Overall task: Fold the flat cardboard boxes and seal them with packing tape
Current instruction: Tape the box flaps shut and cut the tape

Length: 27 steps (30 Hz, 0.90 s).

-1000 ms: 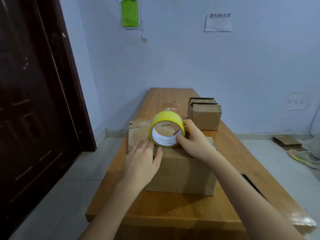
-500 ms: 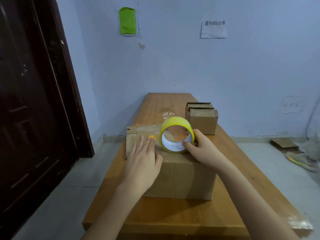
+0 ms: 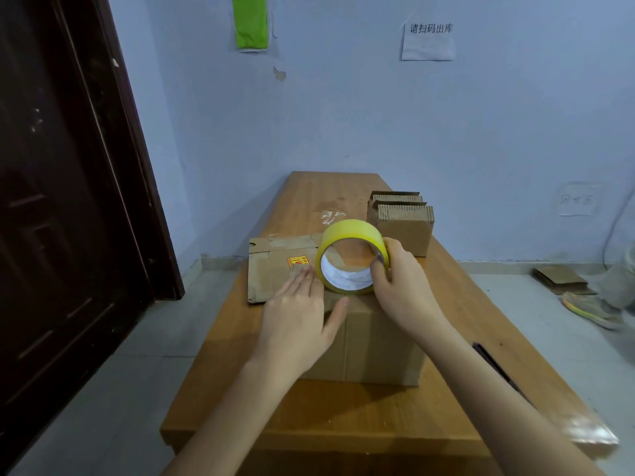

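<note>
Head view: wall note (image 3: 428,41) reads 请扫码出库. Your right hand (image 3: 402,286) grips the yellow tape roll (image 3: 350,257), upright on the brown corrugated box (image 3: 371,341) mid wooden table (image 3: 343,413). Your left hand (image 3: 297,321) lies flat, fingers straight, on the box top beside a red-yellow sticker (image 3: 297,261), unreadable.

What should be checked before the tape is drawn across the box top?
1. Right hand grips tape roll: ok.
2. Left hand lies flat on box top: ok.
3. Roll sits upright on the box top: ok.
4. Tape end stuck to the cardboard: cannot tell.
5. Top flaps fully closed under the hands: cannot tell.
6. Path beyond the box: flat cardboard lies there, stack stands off to the right: ok.
</note>
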### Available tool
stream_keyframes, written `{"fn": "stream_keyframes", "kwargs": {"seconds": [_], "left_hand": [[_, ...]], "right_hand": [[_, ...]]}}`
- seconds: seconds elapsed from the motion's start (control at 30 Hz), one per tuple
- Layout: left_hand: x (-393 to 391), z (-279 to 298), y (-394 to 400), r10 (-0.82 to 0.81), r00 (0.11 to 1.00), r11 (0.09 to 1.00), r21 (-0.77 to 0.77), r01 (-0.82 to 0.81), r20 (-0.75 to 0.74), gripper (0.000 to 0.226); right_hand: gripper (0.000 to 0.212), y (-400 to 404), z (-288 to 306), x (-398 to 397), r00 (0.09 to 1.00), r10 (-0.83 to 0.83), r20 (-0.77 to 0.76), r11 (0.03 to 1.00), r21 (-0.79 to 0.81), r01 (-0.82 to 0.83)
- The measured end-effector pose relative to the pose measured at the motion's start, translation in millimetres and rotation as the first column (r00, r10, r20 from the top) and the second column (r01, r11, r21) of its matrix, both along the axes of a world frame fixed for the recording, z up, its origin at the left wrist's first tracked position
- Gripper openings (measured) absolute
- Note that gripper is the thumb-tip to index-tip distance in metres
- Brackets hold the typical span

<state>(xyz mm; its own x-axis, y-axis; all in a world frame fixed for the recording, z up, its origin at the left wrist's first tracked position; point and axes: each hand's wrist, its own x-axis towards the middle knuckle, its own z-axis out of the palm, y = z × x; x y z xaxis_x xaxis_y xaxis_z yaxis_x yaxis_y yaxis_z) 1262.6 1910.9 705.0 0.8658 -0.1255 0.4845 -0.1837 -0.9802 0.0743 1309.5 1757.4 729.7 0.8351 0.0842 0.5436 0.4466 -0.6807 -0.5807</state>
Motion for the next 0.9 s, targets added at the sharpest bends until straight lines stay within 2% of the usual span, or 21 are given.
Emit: {"fn": "stream_keyframes", "kwargs": {"seconds": [0.07, 0.17, 0.2, 0.27, 0.33, 0.43, 0.47, 0.53, 0.6, 0.67, 0.73, 0.9], "left_hand": [[-1, 0, 1, -0.011, 1.000, 1.000, 0.017, 0.011, 0.006, 0.062], [2, -1, 1, -0.011, 1.000, 1.000, 0.008, 0.011, 0.020, 0.059], [3, -2, 0, -0.010, 1.000, 1.000, 0.011, 0.010, 0.028, 0.059], [4, 0, -1, -0.022, 1.000, 1.000, 0.021, 0.022, 0.008, 0.058], [4, 1, -1, -0.022, 1.000, 0.999, 0.025, 0.022, -0.015, 0.057], [4, 1, 0, -0.028, 0.999, 1.000, 0.014, 0.028, -0.018, 0.059], [4, 0, -1, -0.020, 1.000, 1.000, 0.009, 0.020, -0.011, 0.061], [1, 5, -5, -0.003, 1.000, 1.000, -0.013, 0.003, -0.003, 0.072], [2, 6, -12, 0.026, 1.000, 1.000, -0.010, -0.026, 0.005, 0.087], [3, 4, -21, 0.072, 0.997, 0.997, -0.030, -0.071, 0.031, 0.079], [6, 2, -31, 0.048, 0.999, 0.998, -0.051, -0.047, 0.020, 0.067], [6, 3, -38, 0.013, 1.000, 0.995, -0.103, -0.012, 0.007, 0.064]], "right_hand": [[0.017, -1, -3, 3, 0.997, -0.063, 0.051, 0.998, -0.005, 0.063], [0.014, -11, 1, 5, 0.994, -0.107, 0.009, 0.977, 0.189, 0.103], [0.016, -13, 2, 4, 0.995, -0.101, 0.013, 0.976, 0.198, 0.096], [0.021, -17, 4, 2, 0.997, -0.078, -0.019, 0.982, 0.170, 0.080], [0.024, -18, 9, 0, 0.992, -0.020, -0.124, 0.988, 0.152, 0.039], [0.035, -28, 12, -3, 0.973, -0.039, -0.227, 0.999, -0.041, 0.030], [0.036, -31, 13, -4, 0.967, -0.046, -0.251, 0.998, -0.063, 0.031], [0.030, -33, 11, -7, 0.958, 0.004, -0.288, 1.000, 0.027, 0.004], [0.025, -32, 7, -8, 0.963, 0.012, -0.268, 0.995, 0.096, 0.015], [0.023, -31, 3, -8, 0.972, -0.031, -0.231, 0.993, 0.107, 0.057], [0.023, -30, 0, -7, 0.973, -0.068, -0.220, 0.992, 0.089, 0.089], [0.019, -29, -2, -1, 0.980, -0.093, -0.177, 0.994, 0.038, 0.102]]}}
